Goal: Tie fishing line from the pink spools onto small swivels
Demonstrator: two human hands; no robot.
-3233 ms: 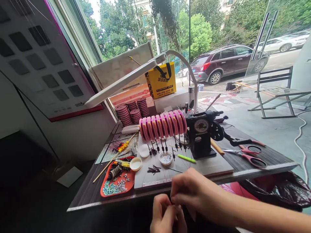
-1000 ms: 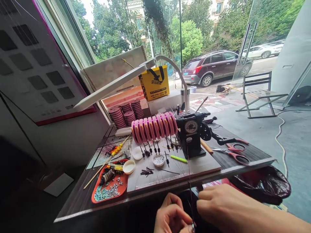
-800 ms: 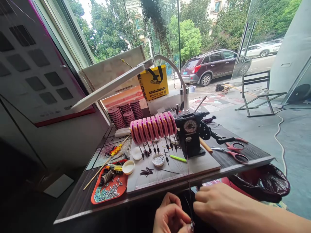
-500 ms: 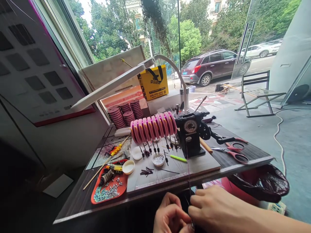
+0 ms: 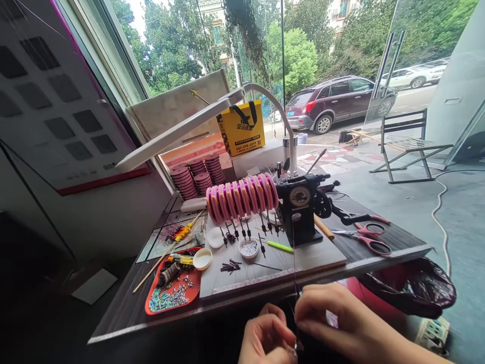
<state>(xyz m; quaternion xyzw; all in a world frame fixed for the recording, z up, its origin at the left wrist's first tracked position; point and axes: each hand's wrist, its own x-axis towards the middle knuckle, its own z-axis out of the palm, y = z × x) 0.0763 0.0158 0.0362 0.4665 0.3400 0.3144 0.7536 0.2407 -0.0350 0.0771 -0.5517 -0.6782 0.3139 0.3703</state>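
The left hand (image 5: 267, 336) is low down, just past the front of the table (image 5: 117, 308). Its thumb and finger are pinched tight on a tiny shiny bit (image 5: 296, 345). The right hand (image 5: 329, 316) is just beside it, a little higher. Its thumb and fingers bend round with a gap in the middle, and their tips come close together at a thin dark thread (image 5: 294, 263). I cannot tell if they grip it. The thread comes down in front of the black machine (image 5: 303, 212), over the edge of the board (image 5: 318, 263), to the two hands. A row of pink rings (image 5: 242, 197) sits at the left side of the machine. Small black weights (image 5: 262, 247) hang below the rings. On the board are a green pen (image 5: 279, 246) and a little bowl (image 5: 240, 247) of clear bits. A red tray (image 5: 191, 283) is left of the board, and scissors (image 5: 373, 245) lie to its right.
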